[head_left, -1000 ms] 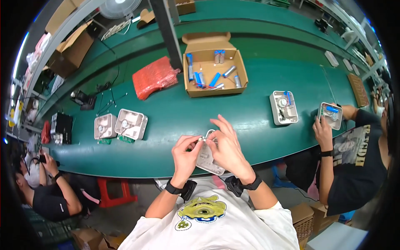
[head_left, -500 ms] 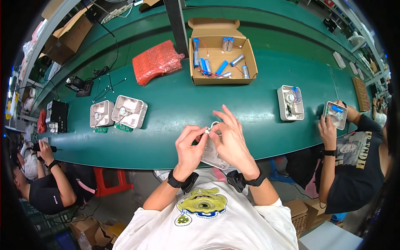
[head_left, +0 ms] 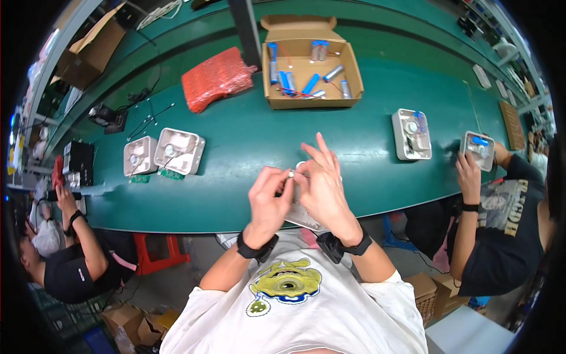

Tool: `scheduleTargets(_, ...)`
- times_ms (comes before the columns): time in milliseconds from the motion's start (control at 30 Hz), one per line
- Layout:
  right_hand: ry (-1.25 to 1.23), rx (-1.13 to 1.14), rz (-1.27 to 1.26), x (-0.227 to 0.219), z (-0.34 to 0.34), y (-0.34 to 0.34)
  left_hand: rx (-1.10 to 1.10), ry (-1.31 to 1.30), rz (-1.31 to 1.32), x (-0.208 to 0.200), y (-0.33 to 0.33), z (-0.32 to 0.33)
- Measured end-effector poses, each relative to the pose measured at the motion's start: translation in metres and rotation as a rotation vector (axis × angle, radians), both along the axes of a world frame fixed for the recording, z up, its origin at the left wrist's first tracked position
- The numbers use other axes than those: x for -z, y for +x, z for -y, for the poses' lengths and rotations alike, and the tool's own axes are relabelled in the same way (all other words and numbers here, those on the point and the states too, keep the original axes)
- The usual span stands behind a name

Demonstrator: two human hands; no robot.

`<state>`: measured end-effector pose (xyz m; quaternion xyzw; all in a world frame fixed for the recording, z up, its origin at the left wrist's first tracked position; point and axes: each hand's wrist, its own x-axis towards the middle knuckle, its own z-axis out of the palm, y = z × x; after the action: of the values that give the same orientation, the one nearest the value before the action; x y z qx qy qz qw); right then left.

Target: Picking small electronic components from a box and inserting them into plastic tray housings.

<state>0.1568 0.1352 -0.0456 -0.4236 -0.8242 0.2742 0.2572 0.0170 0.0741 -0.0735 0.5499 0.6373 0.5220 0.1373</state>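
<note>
My left hand (head_left: pixel 269 197) pinches a small pale piece (head_left: pixel 290 174) between thumb and forefinger; it is too small to name. My right hand (head_left: pixel 323 194) meets it there, its thumb and forefinger closed at the same piece and its other fingers raised and spread. Under both hands lies a light grey plastic housing (head_left: pixel 303 218), at the near edge of the bench and mostly hidden by them. What is inside it does not show.
On the green bench (head_left: pixel 236 147) stand two open white housings (head_left: pixel 180 151) with circuit boards, left. Ahead are a cardboard box (head_left: pixel 312 101) of blue batteries and a red bubble-wrap packet (head_left: pixel 218 79). Another housing (head_left: pixel 412 134) stands right, near a co-worker's hand (head_left: pixel 470 177).
The whole view has shifted slightly, so bench things sit higher in the picture. My hands stay together at the small piece and now cover more of the housing.
</note>
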Motion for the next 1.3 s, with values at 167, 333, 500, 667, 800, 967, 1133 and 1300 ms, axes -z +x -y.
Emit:
scheduleTargets(167,0.038,0.034,0.128,-0.041,0.042,0.014,0.026,-0.226,0.146,-0.02,-0.011,-0.001)
scheduleTargets(333,-0.102,0.018,0.213,-0.013,0.073,0.026,0.166,-0.47,0.257,-0.032,-0.003,0.012)
scheduleTargets(500,0.079,0.131,0.297,0.007,0.037,0.024,0.293,-0.257,-0.012,-0.041,0.004,0.021)
scheduleTargets(667,0.298,0.202,0.374,0.035,-0.043,0.075,0.101,-0.117,-0.111,-0.05,-0.03,0.019)
scheduleTargets(800,0.363,0.233,0.507,0.037,-0.081,0.113,-0.143,-0.018,-0.321,-0.053,-0.108,0.023)
scheduleTargets(967,0.392,0.225,0.524,0.038,-0.125,0.133,-0.601,-0.074,-0.601,-0.042,-0.251,0.045)
scheduleTargets(1133,0.411,0.414,0.455,-0.016,-0.087,0.097,-0.641,-0.336,-0.464,-0.012,-0.305,0.049)
scheduleTargets(1300,0.1,-0.15,0.157,-0.03,-0.018,0.04,-0.546,-0.267,-0.417,0.003,-0.273,0.039)
